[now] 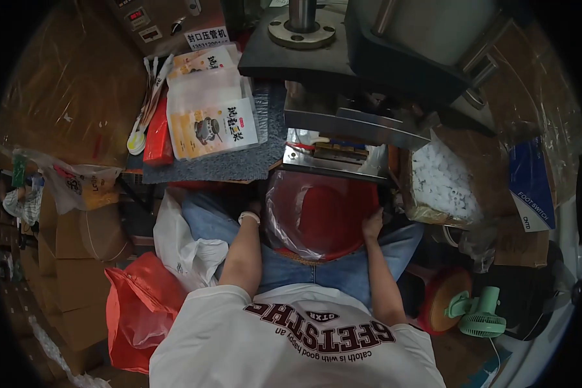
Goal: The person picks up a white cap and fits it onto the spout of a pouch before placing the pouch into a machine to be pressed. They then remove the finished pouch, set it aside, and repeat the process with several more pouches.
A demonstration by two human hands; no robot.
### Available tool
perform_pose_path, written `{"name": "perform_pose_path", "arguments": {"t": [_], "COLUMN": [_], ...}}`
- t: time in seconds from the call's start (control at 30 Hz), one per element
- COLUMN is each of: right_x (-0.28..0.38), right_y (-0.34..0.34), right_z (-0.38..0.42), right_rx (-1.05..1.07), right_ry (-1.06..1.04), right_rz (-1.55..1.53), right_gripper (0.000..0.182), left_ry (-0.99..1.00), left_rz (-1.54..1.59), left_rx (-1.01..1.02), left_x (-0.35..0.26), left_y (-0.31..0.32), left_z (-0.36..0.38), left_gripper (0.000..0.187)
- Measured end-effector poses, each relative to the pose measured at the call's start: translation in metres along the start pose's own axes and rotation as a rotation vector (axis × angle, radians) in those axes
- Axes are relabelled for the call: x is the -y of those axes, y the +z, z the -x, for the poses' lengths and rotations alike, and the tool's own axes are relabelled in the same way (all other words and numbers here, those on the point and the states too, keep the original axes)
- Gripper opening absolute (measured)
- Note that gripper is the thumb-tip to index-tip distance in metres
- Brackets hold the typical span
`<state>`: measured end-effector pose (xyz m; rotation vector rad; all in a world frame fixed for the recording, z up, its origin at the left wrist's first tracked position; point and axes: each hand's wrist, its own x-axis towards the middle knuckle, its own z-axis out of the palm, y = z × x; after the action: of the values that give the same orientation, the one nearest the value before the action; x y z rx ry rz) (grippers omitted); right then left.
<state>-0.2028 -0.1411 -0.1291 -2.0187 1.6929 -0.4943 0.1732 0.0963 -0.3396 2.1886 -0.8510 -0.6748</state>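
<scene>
Red basin rests in the lap, a hand at either side

A red basin (354, 238) sits between the thighs of a seated person in blue jeans (394, 251) and a white printed shirt (265, 355). Clear plastic film (279, 216) lines or lies along its left part; which of the two is hard to tell. The hands are apart. The left hand (258, 207), with a pale band (249, 216) at its wrist, is at the basin's left side, mostly lost in shadow, so its grip cannot be told. The right hand (372, 224) is against the right edge of the basin; how far its fingers close on the rim is too dark to tell.

Just beyond the basin stands a dark machine (414, 45) with a metal plate (343, 121) at its front. To the left, printed pouches (215, 132) lie in an overlapping pile on a grey mat (207, 171), with a long red packet (157, 136) beside them. To the right, a box (427, 218) holds many small white pieces (443, 174), and a blue-and-white foot switch carton (530, 184) stands past it. Lower down, a red bag (139, 304) and a white bag (181, 249) are on the left, a green fan (483, 321) on the right.
</scene>
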Motion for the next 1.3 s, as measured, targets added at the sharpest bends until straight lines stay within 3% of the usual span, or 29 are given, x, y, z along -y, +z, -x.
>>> {"name": "perform_pose_path", "arguments": {"t": [0.1,0.2,0.33,0.4,0.53,0.6,0.63,0.7,0.77,0.83,0.87,0.93,1.0,1.07,1.1,1.17,1.2,1.23,1.27,1.3], "right_x": [0.004,0.007,0.016,0.022,0.032,0.038,0.033,0.029,0.028,0.034,0.031,0.017,0.020,0.082,0.094,0.132,0.162,0.182,0.199,0.205], "right_y": [-0.001,-0.007,-0.010,-0.013,-0.026,-0.022,-0.020,-0.016,-0.015,-0.019,-0.019,-0.005,-0.011,-0.041,-0.039,-0.042,-0.054,-0.062,-0.070,-0.075], "right_z": [0.008,0.005,0.012,0.008,0.012,0.014,0.011,0.012,0.011,0.007,0.008,0.006,0.007,0.026,0.032,0.057,0.068,0.075,0.077,0.078], "right_rx": [-0.115,-0.148,-0.176,-0.178,-0.165,-0.157,-0.161,-0.153,-0.181,-0.160,-0.138,-0.163,-0.195,-0.121,-0.080,0.058,0.158,0.161,0.249,0.335], "right_ry": [-0.038,-0.045,-0.058,-0.054,-0.034,-0.018,-0.024,-0.019,-0.014,0.000,0.017,-0.042,-0.099,-0.060,-0.269,-0.654,-0.834,-0.823,-1.078,-1.331], "right_rz": [-0.130,-0.135,-0.282,-0.310,-0.265,-0.283,-0.269,-0.262,-0.282,-0.258,-0.228,-0.210,-0.186,0.072,0.002,-0.067,-0.064,-0.066,-0.099,-0.131], "right_gripper": [0.046,0.041,0.034,0.033,0.032,0.032,0.032,0.032,0.032,0.033,0.035,0.038,0.042,0.054,0.057,0.061,0.062,0.062,0.055,0.048], "left_ry": [0.017,0.055,0.099,-0.023,-0.233,-0.365,-0.376,-0.221,-0.189,-0.005,-0.005,-0.244,-0.207,-0.157,-0.153,0.283,0.299,0.312,0.308,0.311], "left_rz": [-0.276,-0.128,0.088,0.052,-0.009,-0.426,-0.428,-0.523,-0.388,-0.419,-0.422,-0.560,-0.541,-0.463,-0.461,0.104,0.185,0.266,0.268,0.264], "left_rx": [0.296,0.285,0.258,0.289,0.351,0.367,0.367,0.111,0.093,-0.113,-0.116,-0.004,-0.120,-0.229,-0.236,-0.278,-0.064,0.150,0.399,0.407], "left_x": [0.032,-0.010,-0.012,0.044,-0.050,-0.068,-0.067,-0.060,-0.098,-0.127,-0.135,-0.155,-0.192,-0.240,-0.264,-0.307,-0.336,-0.355,-0.357,-0.350], "left_y": [0.023,0.000,0.009,0.052,0.009,-0.011,-0.013,-0.022,-0.053,-0.071,-0.078,-0.089,-0.110,-0.140,-0.148,-0.153,-0.155,-0.156,-0.156,-0.156], "left_z": [0.003,0.022,0.024,0.000,0.026,0.027,0.022,0.014,0.017,0.023,0.023,0.022,0.040,0.062,0.076,0.121,0.145,0.163,0.172,0.172], "left_gripper": [0.048,0.048,0.050,0.048,0.046,0.044,0.044,0.043,0.044,0.035,0.035,0.024,0.021,0.018,0.018,0.018,0.019,0.020,0.022,0.022]}}
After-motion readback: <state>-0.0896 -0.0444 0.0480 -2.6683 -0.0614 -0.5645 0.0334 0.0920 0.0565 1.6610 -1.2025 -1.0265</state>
